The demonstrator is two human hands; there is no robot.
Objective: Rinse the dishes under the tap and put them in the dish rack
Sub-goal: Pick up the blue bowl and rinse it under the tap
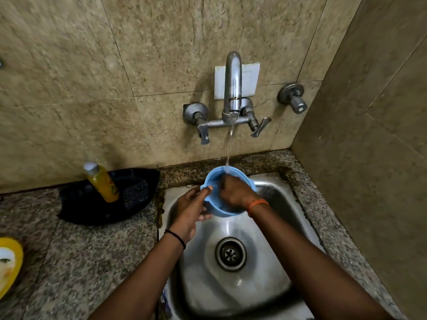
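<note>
A light blue plastic bowl (213, 181) is held over the steel sink (277, 229), tilted toward me, under a thin stream of water from the wall tap (233, 88). My left hand (190, 212) grips the bowl's left rim, thumb on the edge and fingers under its base. My right hand (234, 191) reaches inside the bowl with fingers bent against the inner wall; the stream lands just at its knuckles. An orange band sits on the right wrist, a black one on the left.
A black tray (80, 204) with a scrubber and a yellow soap bottle (101, 181) stands left of the sink on the granite counter. A yellow plate (9, 264) with food residue lies at the far left edge. A wall closes the right side.
</note>
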